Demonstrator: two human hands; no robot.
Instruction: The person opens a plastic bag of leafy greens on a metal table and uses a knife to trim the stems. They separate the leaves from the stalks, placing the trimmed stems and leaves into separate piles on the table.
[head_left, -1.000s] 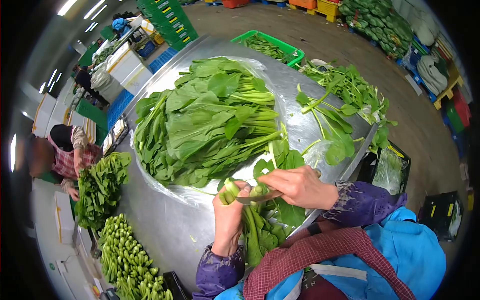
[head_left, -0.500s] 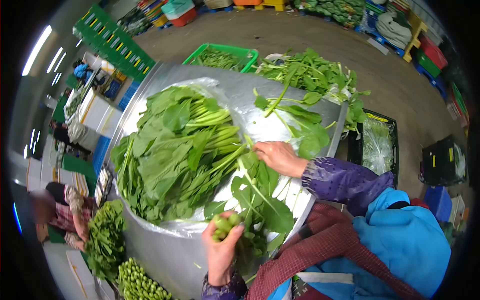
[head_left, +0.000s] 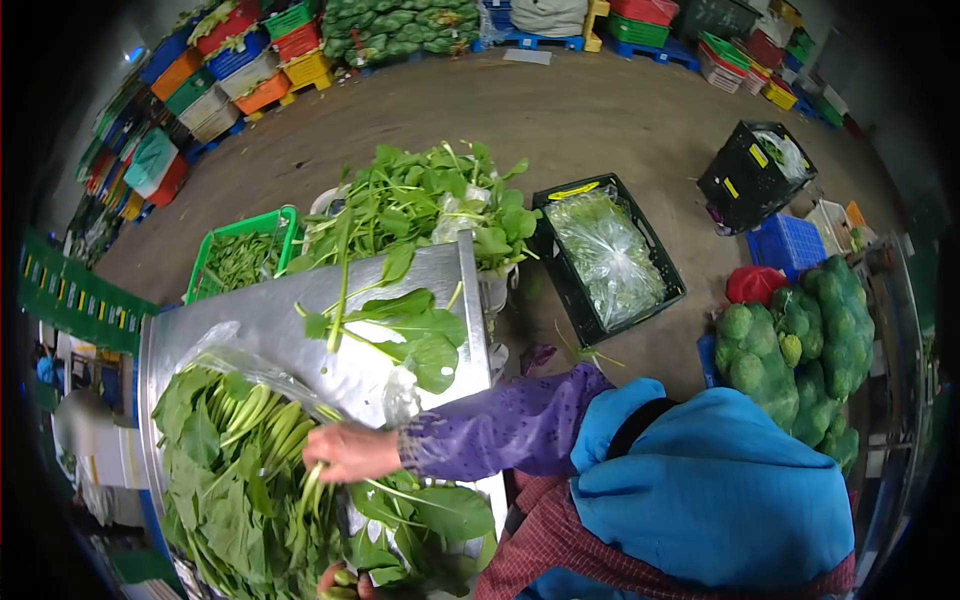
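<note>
A large heap of leafy green vegetables (head_left: 225,490) lies on a clear plastic bag (head_left: 255,365) on the metal table (head_left: 165,335), stalks toward me. My right hand (head_left: 350,452), in a purple sleeve, is at the stalk ends, its fingers closed on a leafy green stalk (head_left: 312,492). At the bottom edge, my left hand (head_left: 366,586) is partly cut off, closed around a small bunch of green stems (head_left: 343,580). Loose leaves (head_left: 440,515) lie between my hands and my body. More loose leafy greens (head_left: 410,335) rest near the table's far corner.
Beyond the table stand a green basket (head_left: 290,235) of greens and a heaped container of leafy stalks (head_left: 420,205). A black crate (head_left: 565,300) with bagged greens is on the floor. Netted round vegetables (head_left: 760,365) sit at the right. Stacked crates (head_left: 215,110) line the back.
The view has swung to the right, so the table sits lower and further left. My right hand has moved onto the heap's stalk ends. My left hand has dropped to the frame's bottom edge.
</note>
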